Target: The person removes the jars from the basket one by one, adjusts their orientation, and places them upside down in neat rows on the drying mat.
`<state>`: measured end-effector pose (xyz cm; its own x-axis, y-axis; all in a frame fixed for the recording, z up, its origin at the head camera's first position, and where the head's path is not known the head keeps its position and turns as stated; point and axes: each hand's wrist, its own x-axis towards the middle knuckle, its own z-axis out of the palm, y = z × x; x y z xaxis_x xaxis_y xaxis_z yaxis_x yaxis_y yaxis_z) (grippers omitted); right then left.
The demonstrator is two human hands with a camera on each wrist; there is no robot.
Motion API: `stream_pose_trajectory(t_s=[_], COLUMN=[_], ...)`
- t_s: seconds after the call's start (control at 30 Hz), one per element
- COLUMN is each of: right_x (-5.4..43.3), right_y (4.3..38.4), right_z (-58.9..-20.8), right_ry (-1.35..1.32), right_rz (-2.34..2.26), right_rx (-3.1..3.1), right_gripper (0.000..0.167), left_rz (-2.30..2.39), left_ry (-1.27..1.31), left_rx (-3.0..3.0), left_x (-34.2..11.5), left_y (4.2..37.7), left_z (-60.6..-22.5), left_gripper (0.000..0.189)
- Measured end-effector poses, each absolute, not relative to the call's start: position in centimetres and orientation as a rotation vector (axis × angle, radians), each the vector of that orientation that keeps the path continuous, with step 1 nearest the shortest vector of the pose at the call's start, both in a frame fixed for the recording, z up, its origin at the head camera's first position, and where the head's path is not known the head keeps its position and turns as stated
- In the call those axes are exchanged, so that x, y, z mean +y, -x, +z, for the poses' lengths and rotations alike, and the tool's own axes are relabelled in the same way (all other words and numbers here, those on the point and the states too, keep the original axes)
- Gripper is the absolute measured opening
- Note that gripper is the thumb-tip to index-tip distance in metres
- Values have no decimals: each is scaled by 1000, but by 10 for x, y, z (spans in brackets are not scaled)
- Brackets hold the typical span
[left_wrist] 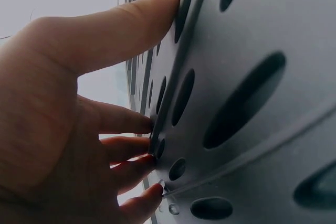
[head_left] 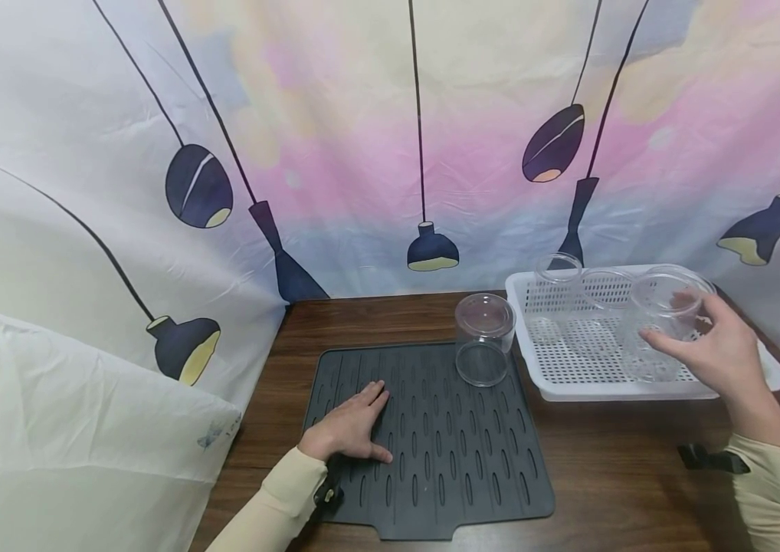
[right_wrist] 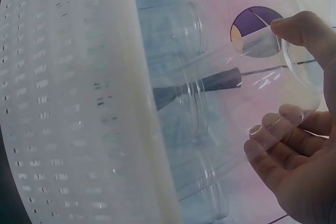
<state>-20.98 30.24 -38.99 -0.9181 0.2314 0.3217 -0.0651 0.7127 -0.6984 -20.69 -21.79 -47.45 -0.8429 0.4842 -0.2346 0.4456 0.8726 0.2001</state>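
Observation:
My left hand [head_left: 352,425] rests on the dark ribbed drying mat [head_left: 424,491], fingers extended and thumb spread. In the left wrist view the fingertips and thumb [left_wrist: 126,32] touch the slotted surface of the mat. On the mat's far right corner stands a clear jar [head_left: 484,330]. Over at the right, my right hand [head_left: 724,349] holds another clear jar [head_left: 659,337] at the white basket [head_left: 611,392]. Seen from the right wrist, the thumb is on one side of this jar [right_wrist: 257,77] and the fingertips curve round the other.
Several more clear jars, such as one at the back left [head_left: 558,272], stand in the perforated basket. Wooden tabletop [head_left: 611,475] shows around the mat. A fabric backdrop [head_left: 362,192] printed with lamps hangs behind the table and along its left side.

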Motion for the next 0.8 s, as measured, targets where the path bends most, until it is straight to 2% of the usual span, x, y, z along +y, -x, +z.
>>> stream_pose_trajectory(t_s=[0.8], right_x=[280], right_y=[214], right_z=[-378], right_ry=[-126], right_rz=[987], right_rx=[-2343], right_gripper=[72], left_rz=[187], left_ry=[-717], left_rx=[2775], left_x=[-218], left_y=[206], left_z=[-474], left_gripper=[109])
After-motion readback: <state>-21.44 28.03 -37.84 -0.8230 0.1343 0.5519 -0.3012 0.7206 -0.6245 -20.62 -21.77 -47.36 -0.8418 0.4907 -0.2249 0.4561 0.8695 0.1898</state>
